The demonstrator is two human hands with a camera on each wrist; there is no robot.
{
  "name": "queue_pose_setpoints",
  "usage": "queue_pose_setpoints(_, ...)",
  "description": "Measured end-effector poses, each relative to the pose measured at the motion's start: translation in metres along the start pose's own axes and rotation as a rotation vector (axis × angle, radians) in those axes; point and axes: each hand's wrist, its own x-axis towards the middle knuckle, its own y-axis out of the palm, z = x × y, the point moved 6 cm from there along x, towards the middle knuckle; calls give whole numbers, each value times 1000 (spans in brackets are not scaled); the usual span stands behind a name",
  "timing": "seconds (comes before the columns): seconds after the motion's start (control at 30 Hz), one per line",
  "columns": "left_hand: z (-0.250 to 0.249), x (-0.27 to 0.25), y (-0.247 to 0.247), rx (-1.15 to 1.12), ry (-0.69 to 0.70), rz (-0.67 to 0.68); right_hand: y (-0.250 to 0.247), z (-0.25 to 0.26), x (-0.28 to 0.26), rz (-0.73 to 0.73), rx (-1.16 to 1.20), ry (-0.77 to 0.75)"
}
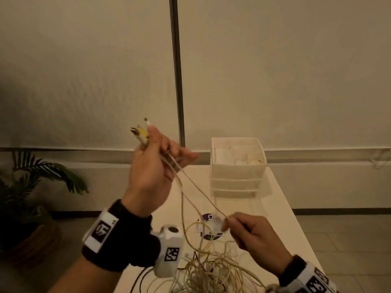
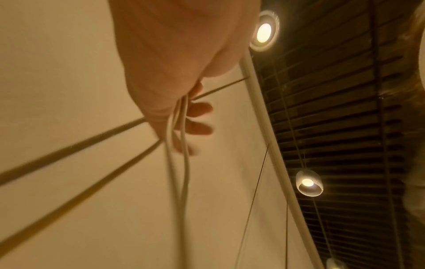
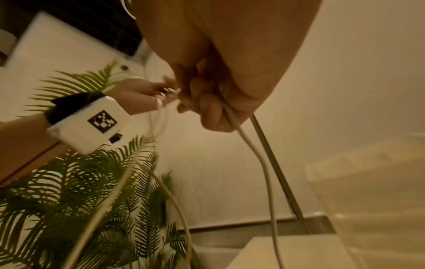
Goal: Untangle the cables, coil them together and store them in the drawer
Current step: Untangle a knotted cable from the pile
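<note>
My left hand (image 1: 154, 163) is raised above the table and grips a bundle of cable ends (image 1: 140, 132), whose plugs stick up past the fingers. White cables (image 1: 190, 182) run from it down to the right. Lower down, my right hand (image 1: 243, 229) pinches one of these cables between thumb and fingers. A tangled pile of white and yellow cables (image 1: 211, 269) lies on the table below both hands. In the left wrist view the cables (image 2: 181, 163) hang from my palm. The right wrist view shows a white cable (image 3: 253, 145) leaving my curled fingers. The white drawer unit (image 1: 238, 168) stands at the table's far end.
The pale table (image 1: 285, 218) runs away from me, with a round purple and white sticker (image 1: 208, 227) near its middle. A potted palm (image 1: 31, 187) stands on the floor at the left. A dark vertical pole (image 1: 177, 81) rises against the wall behind.
</note>
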Motion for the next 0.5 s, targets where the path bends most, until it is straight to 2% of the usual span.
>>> queue_pose_setpoints(0.03,-8,0,-3,29,4,43,-3,-6,-3,25,25,52)
queue_pose_setpoints(0.1,-14,-8,3,229,1,165,-9,-5,-4,22,25,81)
queue_pose_setpoints(0.17,-5,-22,21,547,-4,334,-14,7,1,-13,-42,41)
queue_pose_setpoints(0.27,27,-40,44,1052,78,592,-11,32,14,-7,-54,-40)
queue_pose_setpoints(0.33,41,-40,45,1215,181,597,-13,41,21,-3,102,-13)
queue_pose_setpoints(0.4,43,-35,38,1302,264,539,-19,46,23,6,201,15)
queue_pose_setpoints(0.5,43,-29,31,1390,285,567,-23,51,22,47,209,7)
